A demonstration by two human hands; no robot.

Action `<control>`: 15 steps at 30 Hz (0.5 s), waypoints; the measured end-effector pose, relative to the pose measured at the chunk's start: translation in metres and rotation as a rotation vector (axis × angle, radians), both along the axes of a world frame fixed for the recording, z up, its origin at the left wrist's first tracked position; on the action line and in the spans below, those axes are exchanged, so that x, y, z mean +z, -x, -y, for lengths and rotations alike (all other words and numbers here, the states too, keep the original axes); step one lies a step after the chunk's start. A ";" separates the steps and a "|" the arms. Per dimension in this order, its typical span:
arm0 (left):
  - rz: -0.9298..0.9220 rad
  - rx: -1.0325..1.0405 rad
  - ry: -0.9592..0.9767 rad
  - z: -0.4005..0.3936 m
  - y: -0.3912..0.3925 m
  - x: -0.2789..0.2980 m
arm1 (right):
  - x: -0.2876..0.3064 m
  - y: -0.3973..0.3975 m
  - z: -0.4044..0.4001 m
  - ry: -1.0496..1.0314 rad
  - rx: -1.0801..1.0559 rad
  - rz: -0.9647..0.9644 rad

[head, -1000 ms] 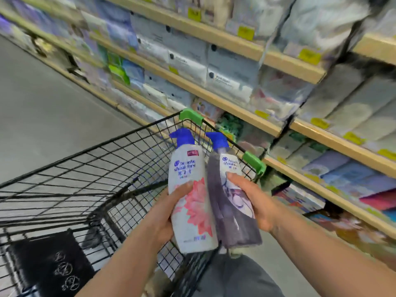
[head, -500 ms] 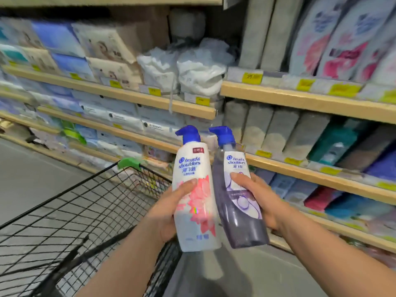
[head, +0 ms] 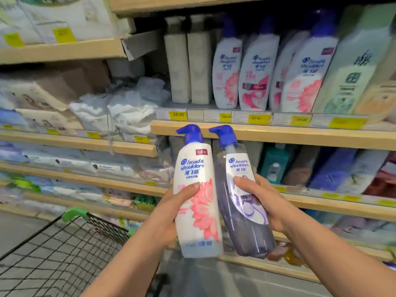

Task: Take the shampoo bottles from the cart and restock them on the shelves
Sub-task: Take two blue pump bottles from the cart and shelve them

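Note:
My left hand point(head: 171, 213) grips a white shampoo bottle point(head: 196, 168) with a pink flower and a blue pump. My right hand point(head: 265, 202) grips a clear purple shampoo bottle point(head: 246, 236) with a blue pump. Both bottles are upright, side by side and touching, held in front of the wooden shelf edge point(head: 278, 133). On that shelf stand several matching white pink-flower bottles point(head: 227, 69). The black wire cart point(head: 60, 249) with green corner caps sits at the lower left.
Two tall beige cartons point(head: 188, 65) stand left of the shelved bottles, with a dark gap to their left. A pale green bottle point(head: 353, 67) stands at the right. Lower shelves hold coloured packs; tissue packs fill the left shelves. Yellow price tags line the edges.
The view has swung up and to the right from the cart to the shampoo shelf. Both bottles have risen with my hands, which keep the same hold. The cart has dropped to the lower left.

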State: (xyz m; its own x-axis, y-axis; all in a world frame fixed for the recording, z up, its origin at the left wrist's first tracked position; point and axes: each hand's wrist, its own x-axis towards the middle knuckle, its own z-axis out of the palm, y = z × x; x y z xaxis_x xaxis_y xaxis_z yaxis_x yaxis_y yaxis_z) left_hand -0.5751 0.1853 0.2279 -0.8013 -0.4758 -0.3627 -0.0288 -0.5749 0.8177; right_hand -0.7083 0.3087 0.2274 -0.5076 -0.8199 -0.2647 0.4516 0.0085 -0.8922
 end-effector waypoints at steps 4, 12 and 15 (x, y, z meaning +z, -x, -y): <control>-0.035 -0.071 0.042 0.012 0.021 0.009 | 0.005 0.019 0.004 0.012 0.021 -0.037; -0.069 -0.172 0.135 0.050 0.075 0.033 | 0.024 0.052 0.025 0.037 -0.092 -0.117; -0.091 -0.235 0.147 0.064 0.093 0.042 | 0.033 0.063 0.029 0.039 -0.131 -0.166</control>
State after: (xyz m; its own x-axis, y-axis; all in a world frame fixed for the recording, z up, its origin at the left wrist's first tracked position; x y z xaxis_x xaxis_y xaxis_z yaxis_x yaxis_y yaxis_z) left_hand -0.6679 0.1217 0.2703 -0.9218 -0.3159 -0.2247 -0.0693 -0.4360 0.8973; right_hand -0.7713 0.2795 0.2609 -0.6448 -0.7518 -0.1380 0.2929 -0.0763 -0.9531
